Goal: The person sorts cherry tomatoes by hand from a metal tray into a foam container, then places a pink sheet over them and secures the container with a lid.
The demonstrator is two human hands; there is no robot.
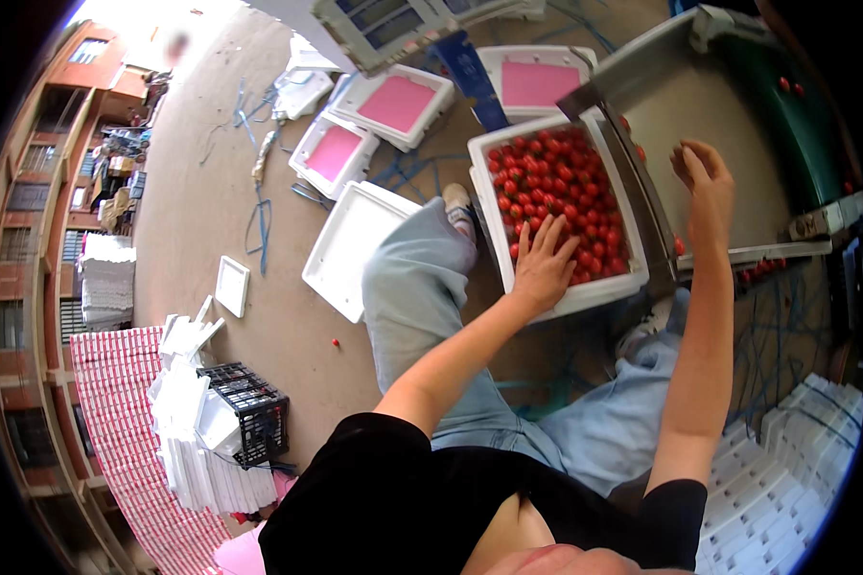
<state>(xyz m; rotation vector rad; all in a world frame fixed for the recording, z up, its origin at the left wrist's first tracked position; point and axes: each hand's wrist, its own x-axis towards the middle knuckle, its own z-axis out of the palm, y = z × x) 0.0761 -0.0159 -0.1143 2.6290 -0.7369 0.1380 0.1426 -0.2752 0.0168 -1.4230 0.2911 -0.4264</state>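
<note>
Small red tomatoes [546, 180], cherry or grape type, fill a white foam box [636, 237] in front of my knees. My left hand [546, 260] lies palm down on the tomatoes near the box's close side, its fingers spread. To the right, my right hand [706, 169] hovers over a metal chute tray [661, 136]. Its fingers are loosely bent, and no object shows in it. A few tomatoes [641, 153] sit along the tray's left edge, beside the box.
Foam boxes with pink liners [395, 103] stand beyond my left knee, near a white foam lid [356, 244]. A blue machine leg [467, 79] rises behind the tomatoes. Blue straps [265, 233] litter the floor. Stacked foam boxes [777, 474] are at right, a black crate [259, 413] at left.
</note>
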